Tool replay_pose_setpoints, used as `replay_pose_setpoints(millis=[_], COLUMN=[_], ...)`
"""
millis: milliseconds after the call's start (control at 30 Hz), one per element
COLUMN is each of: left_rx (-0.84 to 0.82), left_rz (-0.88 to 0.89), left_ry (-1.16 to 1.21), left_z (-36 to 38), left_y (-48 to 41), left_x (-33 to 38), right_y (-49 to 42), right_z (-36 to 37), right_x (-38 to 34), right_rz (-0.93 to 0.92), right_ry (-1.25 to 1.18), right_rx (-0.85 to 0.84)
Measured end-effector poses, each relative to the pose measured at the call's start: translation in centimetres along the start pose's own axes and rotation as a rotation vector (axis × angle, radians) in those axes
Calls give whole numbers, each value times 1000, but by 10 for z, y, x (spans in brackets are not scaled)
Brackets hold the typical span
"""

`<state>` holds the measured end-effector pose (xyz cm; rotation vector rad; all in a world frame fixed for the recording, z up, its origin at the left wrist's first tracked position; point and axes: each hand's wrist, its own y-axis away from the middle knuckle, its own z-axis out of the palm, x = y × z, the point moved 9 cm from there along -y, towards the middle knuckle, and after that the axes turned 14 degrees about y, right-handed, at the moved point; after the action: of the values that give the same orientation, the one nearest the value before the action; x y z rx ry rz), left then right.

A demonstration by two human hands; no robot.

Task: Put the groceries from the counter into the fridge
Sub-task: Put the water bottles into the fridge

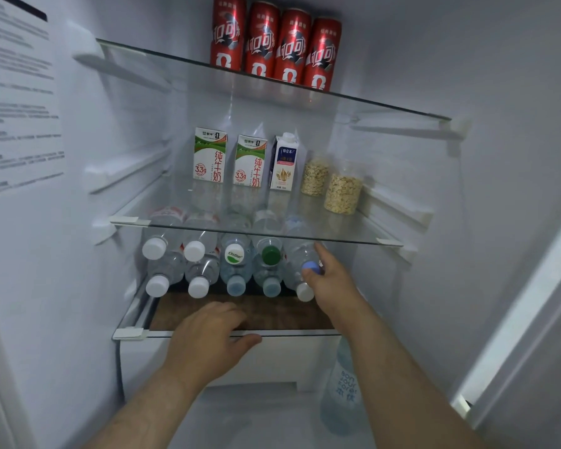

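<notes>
Head view, looking into an open fridge [467, 76]. Up at 12 o'clock, four red cans [274, 43] in a row on the top shelf. Near the middle, one shelf down, three cartons [250, 160] standing side by side, with two jars [342, 192] of oats on their 3 o'clock side. Just under the middle, toward 6 o'clock, bottles [200, 264] of water lying on their sides on the low shelf [130, 333], caps to the front, stacked in two rows.

Right hand [332, 280] at 5 o'clock from the middle, reaching in over the low shelf. Thumb and fingers closed round the cap end of the blue-cap bottle [300, 257], one finger stretched out along its top. Blue-cap bottle on its side at the 3 o'clock end of the top row, resting on a white-cap one below, right beside the green-cap one.

Left hand [208, 335] at 7 o'clock, lying palm down on the front edge of the low shelf. Fingers loose and a bit bent, thumb along the edge, nothing picked up.

Farther down at 5 o'clock, a pale bottle [340, 393], partly hidden by the right arm, its bottom hard to see. At 9 o'clock, a sheet [17, 108] of small print on the side wall.

Looks far along: lots of food and drink put away, and the blue-cap bottle nearly in its spot, just not let go yet. No counter in sight, so no way of telling how much more to bring. Best to let go gently, to keep the top row from rolling.
</notes>
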<state>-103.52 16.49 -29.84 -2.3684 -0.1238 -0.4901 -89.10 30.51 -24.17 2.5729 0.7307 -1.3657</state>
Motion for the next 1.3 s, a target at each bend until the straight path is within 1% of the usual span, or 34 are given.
replay_pose_setpoints(millis=[133,533,700,800,867,933,1000,1133,1200,1300], left_rx=[-17,-9,-19,-25,-36,-56,-69,-90,-102,-96], left_rz=[-12,-16,-29,-27,-43,-68,-86,-112,-134,-166], left_ry=[4,6,20,24,30,33,34,33,42,71], left_z=[2,1,1,2,3,3,2,-1,-2,-4], left_y=[0,-1,-1,-1,0,-1,-1,-2,-2,-2], left_x=[-1,-1,-2,-2,-4,-5,-5,-2,-1,1], right_y=[-14,-37,-25,0,25,55,81,118,124,117], right_z=[3,5,2,-5,-8,-14,-29,-58,-67,-71], right_x=[0,-4,-12,-19,-25,-29,-25,-9,2,26], right_rz=[0,-12,-60,-100,-132,-210,-273,-261,-211,-73], right_ry=[4,131,167,210,176,164,234,414,434,447], right_rx=[18,105,118,152,169,240,382,639,675,582])
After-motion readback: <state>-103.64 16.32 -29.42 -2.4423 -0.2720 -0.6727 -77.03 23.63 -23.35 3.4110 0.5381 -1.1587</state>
